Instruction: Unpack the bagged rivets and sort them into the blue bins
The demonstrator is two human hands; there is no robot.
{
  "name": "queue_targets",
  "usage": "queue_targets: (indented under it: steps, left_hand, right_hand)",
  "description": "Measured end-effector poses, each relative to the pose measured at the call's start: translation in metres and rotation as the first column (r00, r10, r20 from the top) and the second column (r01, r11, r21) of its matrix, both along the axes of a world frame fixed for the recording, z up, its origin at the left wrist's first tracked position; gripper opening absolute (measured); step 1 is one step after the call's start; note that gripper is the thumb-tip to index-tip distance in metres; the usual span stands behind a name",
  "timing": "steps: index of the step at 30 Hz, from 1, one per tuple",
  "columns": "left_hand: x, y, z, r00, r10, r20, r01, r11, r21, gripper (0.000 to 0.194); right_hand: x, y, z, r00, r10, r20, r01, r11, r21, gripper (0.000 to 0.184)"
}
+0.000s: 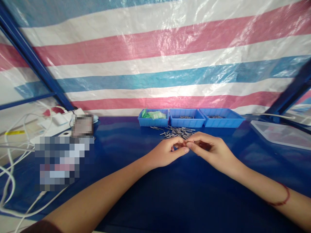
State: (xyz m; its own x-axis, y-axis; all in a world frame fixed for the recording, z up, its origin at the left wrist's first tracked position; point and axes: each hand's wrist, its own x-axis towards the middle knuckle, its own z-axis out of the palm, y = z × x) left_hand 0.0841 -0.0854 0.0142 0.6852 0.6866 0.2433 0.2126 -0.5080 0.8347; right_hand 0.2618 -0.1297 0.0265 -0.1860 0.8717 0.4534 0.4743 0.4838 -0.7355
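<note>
My left hand (171, 150) and my right hand (210, 147) meet at the fingertips over the blue table. Both are closed in a pinch, thumbs against fingers. Whatever lies between the fingertips is too small and hidden to make out. Just beyond the hands is a loose pile of thin metal pins (178, 132), which look like rivets, lying in several directions. Behind the pile stand three blue bins in a row. The left bin (153, 122) holds green plastic packaging (155, 114). Small metal pieces lie in the middle bin (187, 123) and the right bin (224, 123).
At the left are a power strip (46, 126), tangled white cables (11, 184) and a blurred-out object (63, 161). A translucent lid or tray (279, 134) lies at the right. Striped sheeting (155, 71) hangs behind the blue table (170, 200), between blue frame posts.
</note>
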Motion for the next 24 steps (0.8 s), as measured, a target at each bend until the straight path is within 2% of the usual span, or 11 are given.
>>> queue_targets:
  steps: [6, 10, 13, 18, 24]
  left_hand:
    - [0.001, -0.001, 0.001, 1.000, 0.012, 0.013, -0.011, 1.000, -0.028, 0.016]
    - [0.000, -0.001, 0.001, 0.999, -0.013, 0.035, 0.014, 1.000, -0.027, 0.017]
    - [0.000, -0.001, -0.001, 0.998, 0.018, 0.068, -0.016, 1.000, -0.021, 0.016]
    - [0.001, 0.000, -0.002, 0.976, 0.125, 0.180, -0.124, 0.992, -0.021, 0.014]
    - [0.002, -0.004, 0.000, 0.944, 0.234, 0.233, -0.260, 0.962, 0.085, 0.009]
  right_hand:
    - [-0.001, -0.001, 0.000, 1.000, 0.007, 0.017, -0.008, 0.999, 0.034, 0.016]
    - [0.001, -0.004, 0.002, 0.994, 0.056, 0.097, -0.069, 0.989, 0.134, 0.010]
    - [0.004, -0.004, 0.001, 0.994, 0.017, 0.112, -0.036, 0.984, 0.173, 0.007]
    - [0.006, 0.001, -0.003, 0.998, -0.054, 0.040, 0.050, 0.995, 0.086, 0.012]
    - [0.007, 0.006, -0.010, 0.997, -0.062, 0.052, 0.062, 0.998, 0.005, 0.017]
